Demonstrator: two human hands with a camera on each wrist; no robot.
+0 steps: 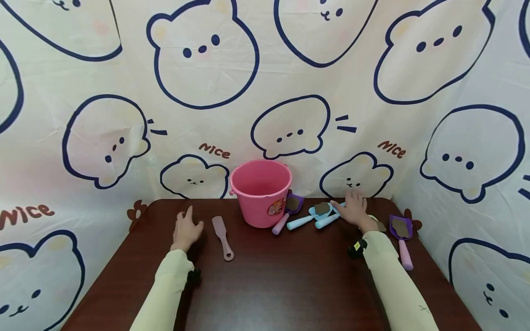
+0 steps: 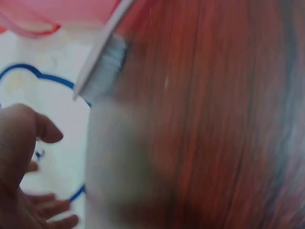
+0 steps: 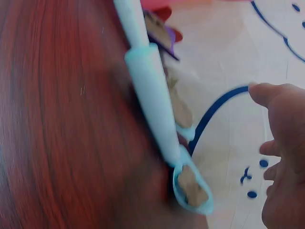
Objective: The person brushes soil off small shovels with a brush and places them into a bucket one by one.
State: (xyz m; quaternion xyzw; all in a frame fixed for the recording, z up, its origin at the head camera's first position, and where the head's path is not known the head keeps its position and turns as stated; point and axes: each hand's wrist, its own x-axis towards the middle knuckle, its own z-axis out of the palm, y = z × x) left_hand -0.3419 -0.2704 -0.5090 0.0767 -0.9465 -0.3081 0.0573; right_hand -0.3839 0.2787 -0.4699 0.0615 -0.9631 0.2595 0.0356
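My left hand [image 1: 187, 231] is over the left of the table with fingers spread, holding nothing. Just right of it lies a pale pink brush [image 1: 222, 239] with a hole in its handle; its grey bristles show in the left wrist view. My right hand [image 1: 354, 212] reaches to the back right, fingers extended, beside light blue toy scoops [image 1: 327, 220]. Brown sand-like lumps [image 3: 191, 188] sit in the scoops in the right wrist view. The right hand's thumb overlaps the ends of the scoops in the head view.
A pink bucket [image 1: 261, 195] stands at the back middle. A purple shovel [image 1: 295, 203] with a pink handle leans close by it. Another purple shovel [image 1: 401, 228], holding brown material, lies near the right edge. A printed cloth [image 1: 198, 128] hangs behind the brown table [image 1: 281, 285].
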